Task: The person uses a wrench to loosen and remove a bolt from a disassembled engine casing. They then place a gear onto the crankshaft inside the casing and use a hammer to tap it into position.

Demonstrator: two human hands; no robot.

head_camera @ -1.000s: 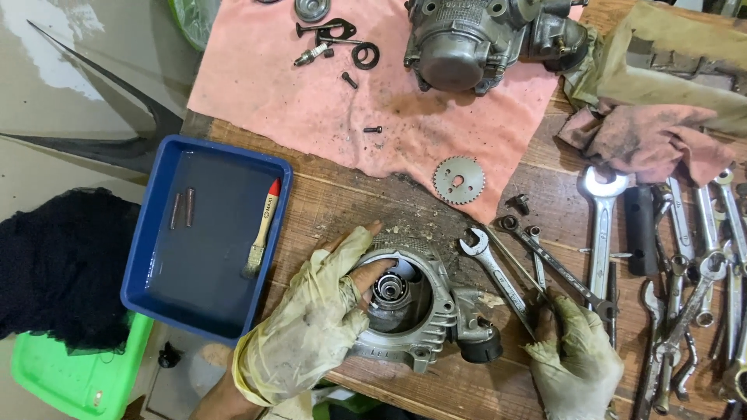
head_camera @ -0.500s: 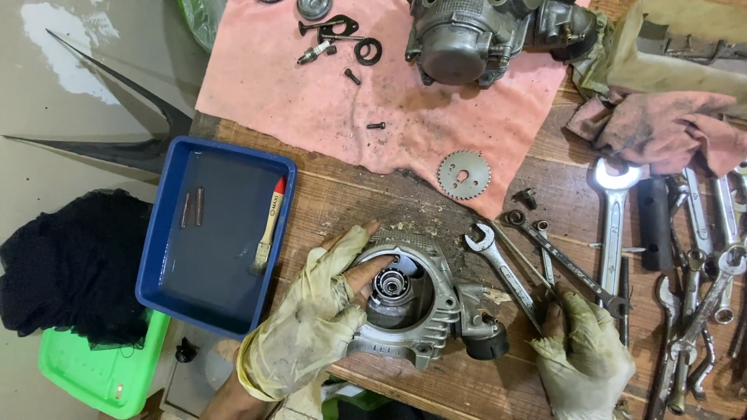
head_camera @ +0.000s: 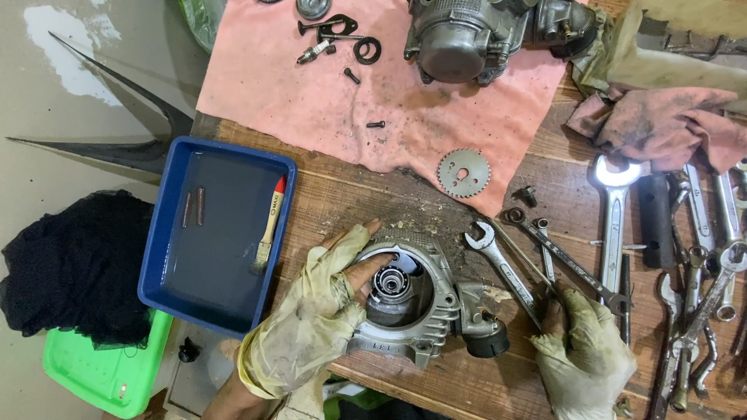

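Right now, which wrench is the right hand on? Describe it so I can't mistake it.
Start at the wooden table and find the grey engine cover under the left hand. Just right of it lies a loose fan of slim wrenches; the right hand rests on their lower ends. The nearest wrench has an open-jawed head, not a ring.

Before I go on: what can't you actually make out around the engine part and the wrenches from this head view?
- Near side of the cylinder head: covered by the left hand.
- Which wrench the right hand grips: handle ends hidden under the glove.
- Engine block: cut off by the top edge.
- Spanner pile: runs past the right edge.
- Two small rods in the blue tray: too small to identify.
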